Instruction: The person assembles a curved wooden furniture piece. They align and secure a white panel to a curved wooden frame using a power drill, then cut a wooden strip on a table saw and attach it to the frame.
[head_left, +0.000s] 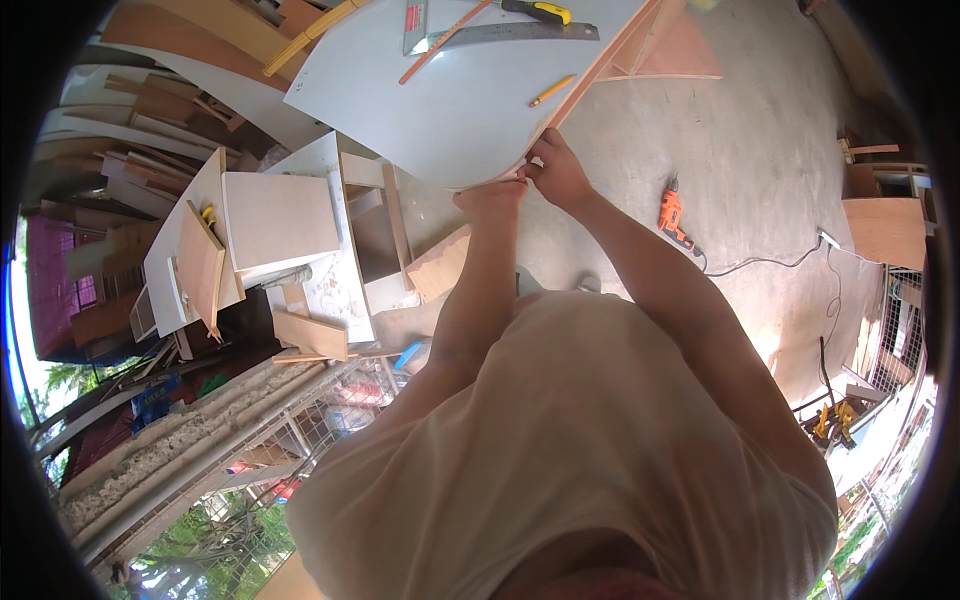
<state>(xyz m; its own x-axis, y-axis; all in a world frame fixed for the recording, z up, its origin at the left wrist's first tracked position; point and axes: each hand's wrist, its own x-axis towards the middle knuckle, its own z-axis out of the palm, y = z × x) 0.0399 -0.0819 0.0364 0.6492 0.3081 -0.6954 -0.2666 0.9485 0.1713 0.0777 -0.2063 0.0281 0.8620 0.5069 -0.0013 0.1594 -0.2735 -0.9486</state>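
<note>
A large white panel (pixel 440 125) with a brown wooden edge spreads out in front of me, its near corner rounded. My left hand (pixel 490 194) is at that rounded edge, gripping it from the near side, with most of its fingers hidden. Just to its right, my right hand (pixel 560 172) pinches the edge near the corner, its fingertips close to the left thumb. On the panel lie a yellow pencil (pixel 552 90), a hand saw (pixel 520 33) with a black and yellow handle, a try square (pixel 415 25) and a thin reddish wood strip (pixel 445 40).
An orange power drill (pixel 672 212) lies on the concrete floor to the right, its cord running to a white socket (pixel 828 239). White cabinet pieces (pixel 280 218) and stacked offcuts (pixel 150 150) stand at left. A wooden frame (pixel 660 50) stands beyond the panel.
</note>
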